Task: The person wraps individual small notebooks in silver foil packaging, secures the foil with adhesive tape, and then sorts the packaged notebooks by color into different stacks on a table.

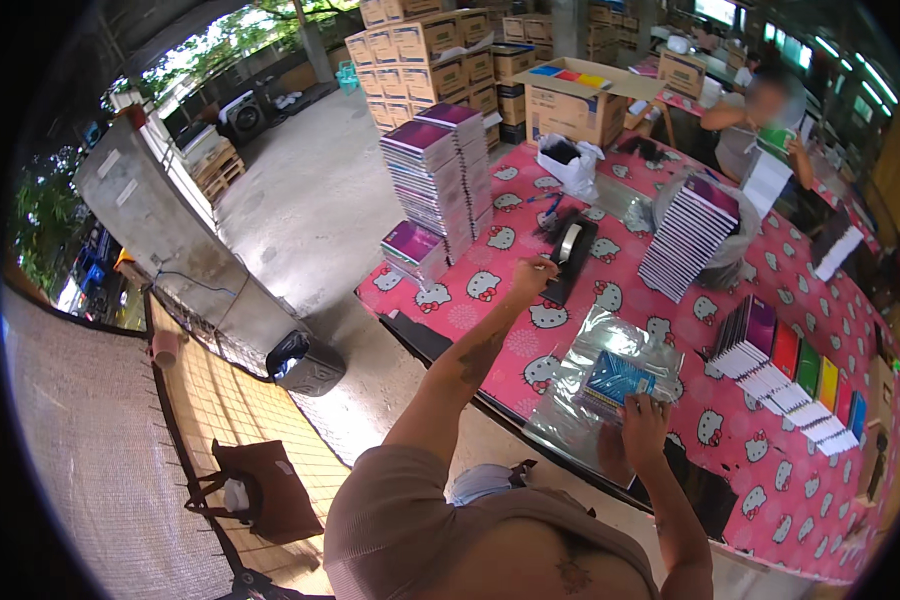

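Below the left hand (pixel 537 275) and the right hand (pixel 647 425) spreads a large table (pixel 515 338) in a pink patterned cover. Beyond the left hand, past the table's far edge, rises a wall of stacked cartons (pixel 410 60). Farther off to the right hand's upper right, a co-worker (pixel 745 125) holds something pale and something green. An open carton (pixel 565 115) sits well ahead of both hands. Ahead and left of the left hand, a tall stack of purple notebooks (pixel 425 170) blocks part of the floor behind. Between the right hand and the co-worker stands a leaning pile of notebooks (pixel 675 250), purple on top; right of that hand runs a row of notebooks (pixel 787 360) in several colours. Clear plastic sheets (pixel 560 415) lie under and beside the right hand. A white plastic bag (pixel 578 172) rests ahead of the left hand. Just beside the left hand is a black tape dispenser (pixel 582 262); its fingers are drawn together, and whether they pinch tape is too small to tell. On the plastic, a blue notebook (pixel 615 380) lies flat, the right hand's bent fingers at its near right corner; I cannot tell if they grip.
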Demonstrator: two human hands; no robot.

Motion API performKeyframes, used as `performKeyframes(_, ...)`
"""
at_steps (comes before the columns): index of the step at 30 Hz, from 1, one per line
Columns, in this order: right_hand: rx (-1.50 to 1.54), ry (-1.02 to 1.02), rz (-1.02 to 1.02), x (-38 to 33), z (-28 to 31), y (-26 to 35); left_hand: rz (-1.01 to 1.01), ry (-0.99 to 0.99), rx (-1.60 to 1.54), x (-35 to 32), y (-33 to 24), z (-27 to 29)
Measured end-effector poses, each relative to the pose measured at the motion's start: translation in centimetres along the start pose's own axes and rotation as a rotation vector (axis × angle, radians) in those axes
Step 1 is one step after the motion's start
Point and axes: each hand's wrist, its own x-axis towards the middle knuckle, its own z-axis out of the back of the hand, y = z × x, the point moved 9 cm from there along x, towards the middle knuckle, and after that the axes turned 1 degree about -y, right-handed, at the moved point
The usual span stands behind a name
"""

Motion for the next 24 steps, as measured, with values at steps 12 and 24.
performKeyframes(12, 0.048, -0.036, 0.026, 0.5, 0.7, -1.8, 0.009, -0.314, 0.981, -5.2, -0.5, 2.4)
performKeyframes(24, 0.195, -0.16, 0.048, -0.6, -0.2, -3.0, 0.242, 0.21, 0.476, -21.0, -4.4, -16.6)
